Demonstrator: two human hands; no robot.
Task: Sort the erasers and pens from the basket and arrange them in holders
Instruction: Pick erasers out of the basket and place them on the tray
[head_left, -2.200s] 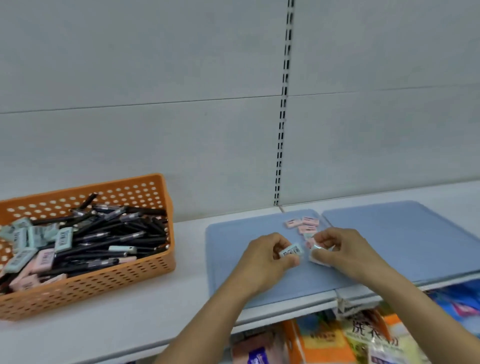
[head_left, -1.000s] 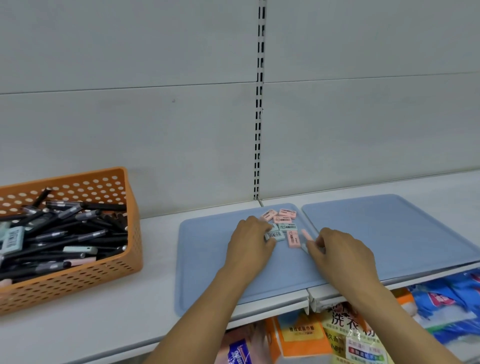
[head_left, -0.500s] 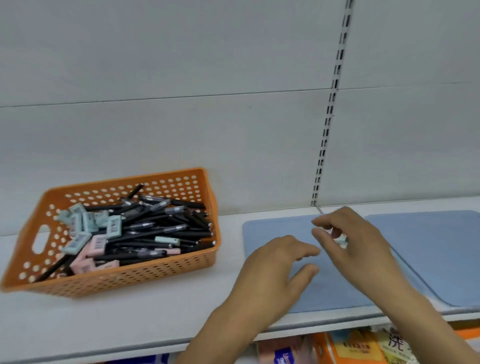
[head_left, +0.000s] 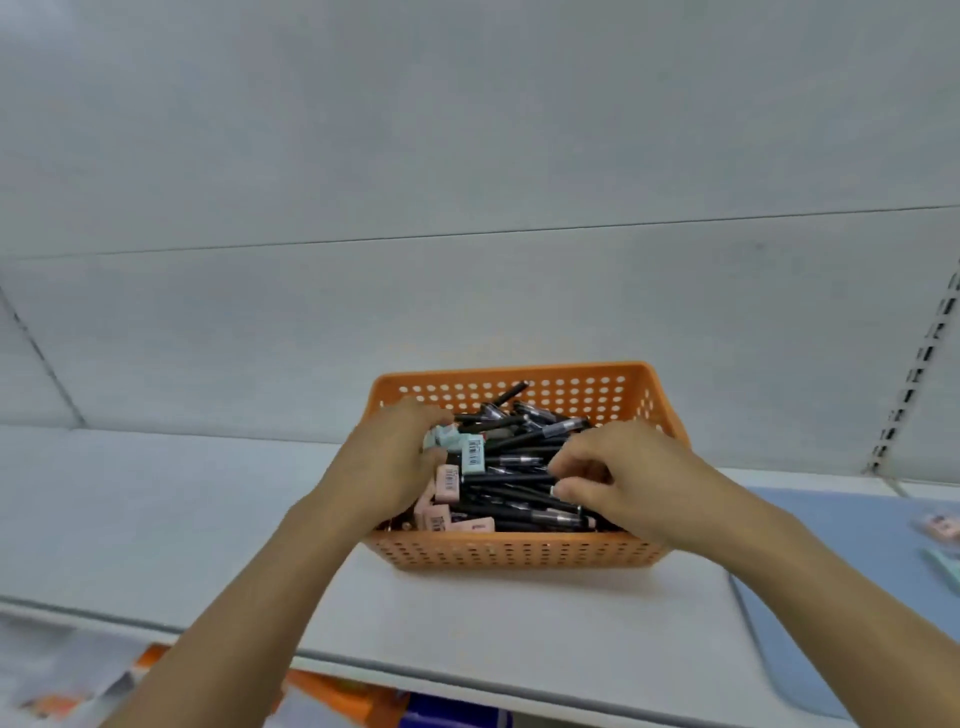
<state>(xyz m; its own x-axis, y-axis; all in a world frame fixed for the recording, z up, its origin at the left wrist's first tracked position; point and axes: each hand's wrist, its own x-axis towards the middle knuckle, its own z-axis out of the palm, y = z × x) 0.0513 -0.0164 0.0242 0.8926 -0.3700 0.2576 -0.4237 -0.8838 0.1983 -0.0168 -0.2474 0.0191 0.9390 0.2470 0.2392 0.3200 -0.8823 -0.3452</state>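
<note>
While pens (head_left: 524, 475) fill it, 2 hands (curled) (head_left: 387, 462) enter basket (head_left: 519, 553).

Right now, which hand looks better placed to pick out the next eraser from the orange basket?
Probably the left hand: its fingers already rest among the pink and mint rectangular erasers on the left side of the orange perforated plastic basket. The right hand is over the black pens.

Both your arms are in shot now, bare from the bottom edge of the frame all the way up, no sleeves showing, no cuffs. Your left hand (head_left: 387, 462) is bare too, no glove, no ring or watch or band on view. Same on your right hand (head_left: 631, 480): uncovered, wrist plain, short trimmed nails on the fingers (head_left: 563, 488), and that's all you're showing
</note>
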